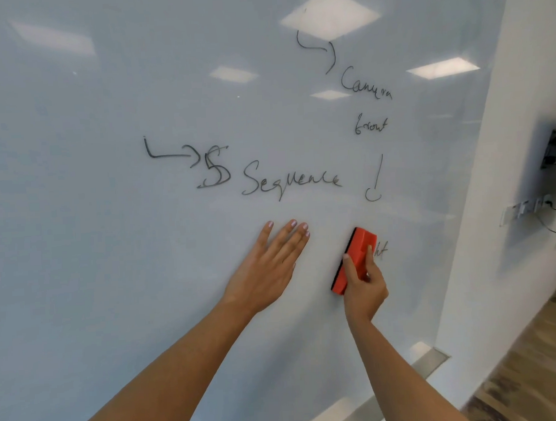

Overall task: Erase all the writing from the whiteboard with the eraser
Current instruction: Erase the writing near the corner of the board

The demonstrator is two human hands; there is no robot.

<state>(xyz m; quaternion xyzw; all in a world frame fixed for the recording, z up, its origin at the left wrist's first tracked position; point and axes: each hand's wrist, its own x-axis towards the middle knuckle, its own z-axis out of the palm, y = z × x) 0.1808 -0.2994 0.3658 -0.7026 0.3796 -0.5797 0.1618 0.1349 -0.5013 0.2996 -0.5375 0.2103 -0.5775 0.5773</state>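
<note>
Head view only. The whiteboard is seen close and at a slant. A red eraser is held against it by the right hand, fingers clamped on the eraser body, black felt side toward the board. The left hand is laid flat on the board just left of the eraser, its fingers straight, nearly together, nothing held. A letter fragment is left just right of the eraser, partly hidden by the hand. Above the eraser: a stroke with a loop, "Sequence", a scribble and an arrow up-left, "front" and "Camera" well above, a curved line highest. Step judged: wiping underway, low on the board, most writing not yet erased. Next move judged: the fragment to be covered by a short rightward pass, then upward sweeps, with the felt kept flat and pressed.
</note>
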